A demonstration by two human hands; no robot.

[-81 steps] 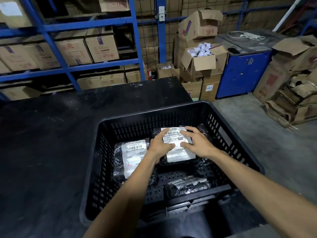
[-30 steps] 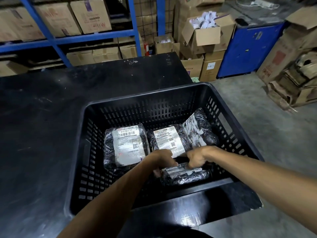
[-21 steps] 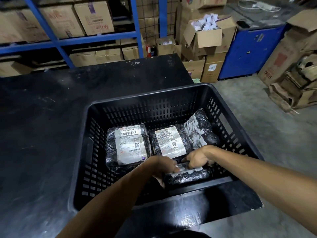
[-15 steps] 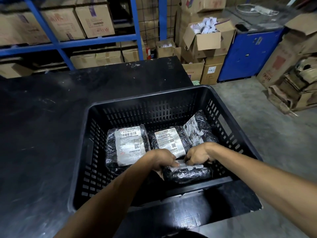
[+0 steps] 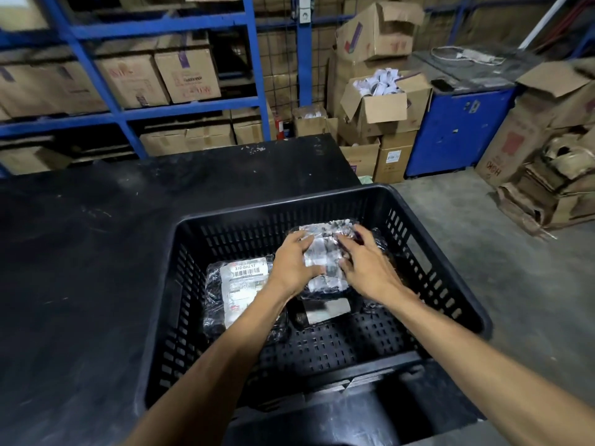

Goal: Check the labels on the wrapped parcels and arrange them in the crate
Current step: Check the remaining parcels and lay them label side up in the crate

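A black slotted crate stands on the black table at its right end. Both of my hands hold a black-wrapped parcel with a crinkled white label, over the parcels at the crate's back. My left hand grips its left side and my right hand its right side. Another wrapped parcel with a barcode label lies flat at the crate's left. A third parcel shows partly beneath the held one. The crate's near floor is bare.
Blue shelving with cardboard boxes runs behind the table. Stacked cartons, a blue cabinet and crushed cardboard stand on the concrete floor at the right.
My hands took the parcel from the crate's near side, lifted it and carried it to the back, on top of the middle parcels. The view tilted up.
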